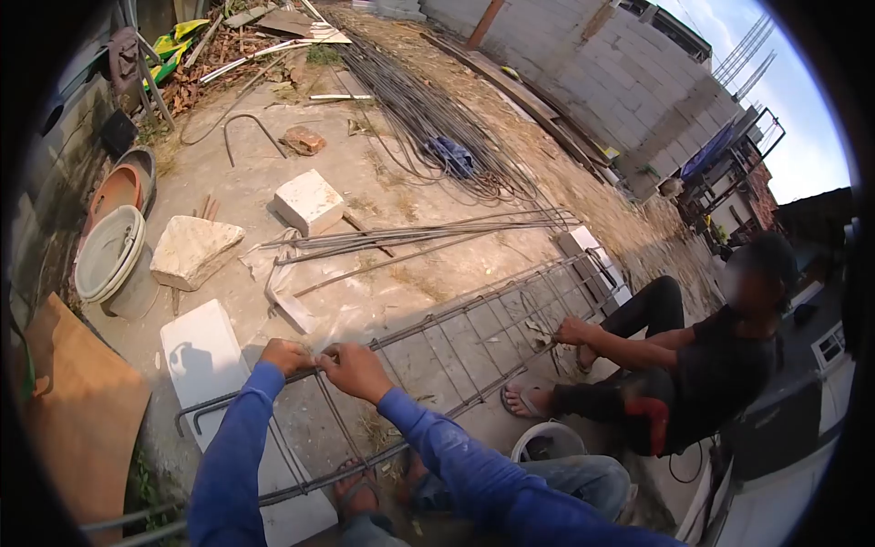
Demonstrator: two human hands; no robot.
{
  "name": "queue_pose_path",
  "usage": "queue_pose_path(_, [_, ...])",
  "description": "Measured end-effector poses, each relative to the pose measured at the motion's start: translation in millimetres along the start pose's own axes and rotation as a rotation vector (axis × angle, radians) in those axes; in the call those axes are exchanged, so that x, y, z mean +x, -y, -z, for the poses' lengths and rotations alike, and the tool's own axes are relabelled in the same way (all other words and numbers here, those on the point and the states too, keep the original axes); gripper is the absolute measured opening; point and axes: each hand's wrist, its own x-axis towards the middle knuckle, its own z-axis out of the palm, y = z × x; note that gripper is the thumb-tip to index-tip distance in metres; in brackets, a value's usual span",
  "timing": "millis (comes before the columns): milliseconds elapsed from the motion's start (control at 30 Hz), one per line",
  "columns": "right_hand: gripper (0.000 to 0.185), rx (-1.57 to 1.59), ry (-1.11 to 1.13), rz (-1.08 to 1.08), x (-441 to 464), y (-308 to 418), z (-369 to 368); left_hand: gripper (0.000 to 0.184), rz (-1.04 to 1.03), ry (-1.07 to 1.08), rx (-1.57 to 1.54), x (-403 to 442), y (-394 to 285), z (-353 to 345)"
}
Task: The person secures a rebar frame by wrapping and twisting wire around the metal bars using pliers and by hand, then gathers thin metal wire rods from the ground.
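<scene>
A long rebar cage (447, 342) of bars and cross ties lies across a white block (205, 356) at the left and another block (597, 273) at the right. My left hand (287, 356) is closed around the upper bar near its left end. Close beside it, my right hand (355, 369) pinches at the joint of the bar and a cross tie; anything small between its fingers is hidden. At the cage's right part, a seated co-worker (720, 356) has both hands on the far cage bars.
A white bucket (547, 442) stands near my knee. Loose bars (401, 239), a white stone (310, 201) and a larger stone (194, 251) lie beyond the cage. Stacked basins (114, 251) and a brown board (82, 410) are at the left.
</scene>
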Motion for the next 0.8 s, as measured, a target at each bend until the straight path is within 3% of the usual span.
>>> queue_pose_path(100, [0.043,-0.044,-0.070,-0.046,44,4,-4,0.028,-0.023,-0.322,0.133,-22,-23,-21])
queue_pose_path(167, [0.045,-0.082,0.135,0.009,69,-2,-27,0.025,0.049,-0.543,0.132,-32,-30,-35])
queue_pose_path(233, [0.051,-0.088,0.379,0.004,90,-6,-39,0.021,-0.051,-0.634,0.163,-35,-37,-43])
queue_pose_path(333, [0.049,-0.033,0.496,0.064,98,5,-28,0.018,-0.047,-0.745,0.116,-60,-47,-54])
queue_pose_path(433, [0.034,-0.117,0.491,0.120,96,17,-13,0.016,-0.171,-0.716,0.086,-56,-26,-61])
queue_pose_path(567, [0.032,-0.150,0.361,0.141,93,12,-25,0.017,-0.313,-0.732,0.210,-57,-12,-66])
queue_pose_path(600, [0.034,-0.152,0.324,0.153,91,11,-29,0.018,-0.242,-0.650,0.199,-60,-18,-63])
queue_pose_path(667, [0.030,-0.052,0.353,0.169,82,11,-23,0.021,-0.103,-0.482,0.175,-70,-36,-53])
queue_pose_path(800, [0.023,0.521,0.362,0.024,59,-25,-13,0.022,-0.251,-0.659,0.158,-73,-28,-68])
